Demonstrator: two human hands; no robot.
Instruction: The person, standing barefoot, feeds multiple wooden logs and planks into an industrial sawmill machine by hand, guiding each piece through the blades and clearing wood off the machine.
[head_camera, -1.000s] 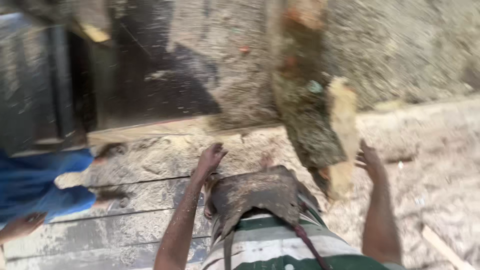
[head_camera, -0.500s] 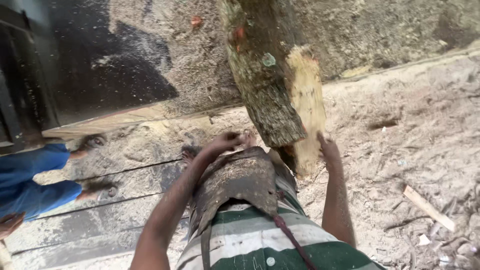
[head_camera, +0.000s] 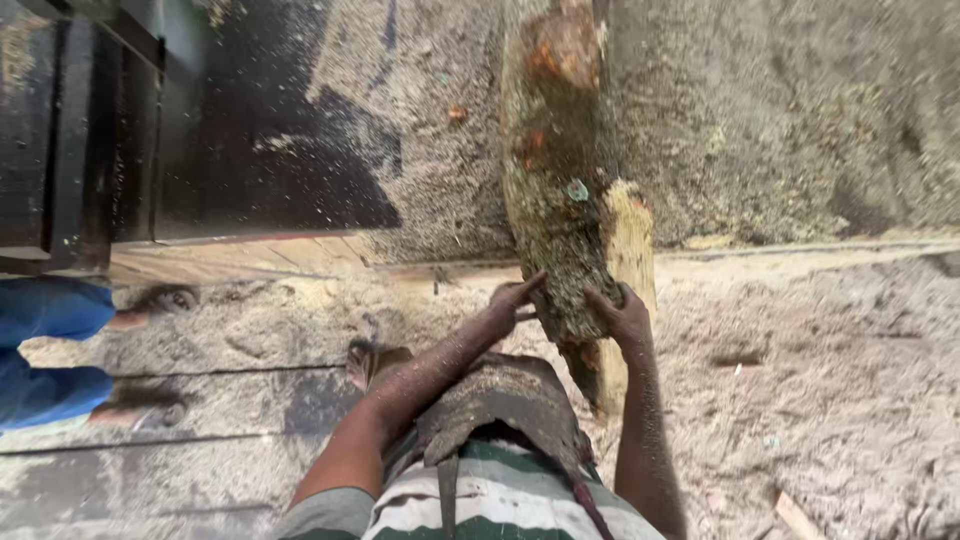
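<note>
A long bark-covered log (head_camera: 558, 190) with a pale sawn face on its right side lies on a sawdust-covered surface and points toward me. My left hand (head_camera: 512, 302) presses against the left side of its near end, fingers spread. The near end's right side is held by my right hand (head_camera: 622, 312), fingers curled onto the bark. A worn leather apron (head_camera: 505, 400) over a green and white striped shirt covers my front, just below the log's end.
Another person's legs in blue trousers (head_camera: 45, 350) and sandalled feet (head_camera: 160, 298) stand at the left. A dark metal frame (head_camera: 80, 130) fills the upper left. A pale plank edge (head_camera: 300, 255) crosses the middle. Thick sawdust and wood scraps (head_camera: 795, 515) cover the ground at right.
Both hands have come in from apart and closed onto the log's near end. The log now sits nearer the middle of the view.
</note>
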